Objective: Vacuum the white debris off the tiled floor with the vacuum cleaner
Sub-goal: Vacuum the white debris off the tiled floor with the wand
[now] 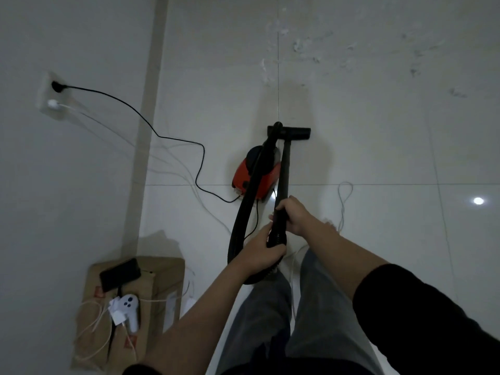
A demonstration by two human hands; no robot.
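A red and black vacuum cleaner (255, 173) stands on the pale tiled floor (365, 147) ahead of me. Its black wand (284, 169) runs forward to a flat black floor nozzle (293, 132) lying on the tiles. My right hand (293, 215) grips the wand's upper end. My left hand (263, 251) grips the ribbed hose cuff just below it. The black hose (250, 196) loops from the canister down past my left hand. White debris (300, 46) lies scattered on the tiles beyond the nozzle, spreading to the right.
A black power cord (151, 125) runs from a wall socket (55, 86) across the floor to the vacuum. At lower left a cardboard box (159, 277) carries a phone, a white device and chargers. White cables trail over the floor near my feet.
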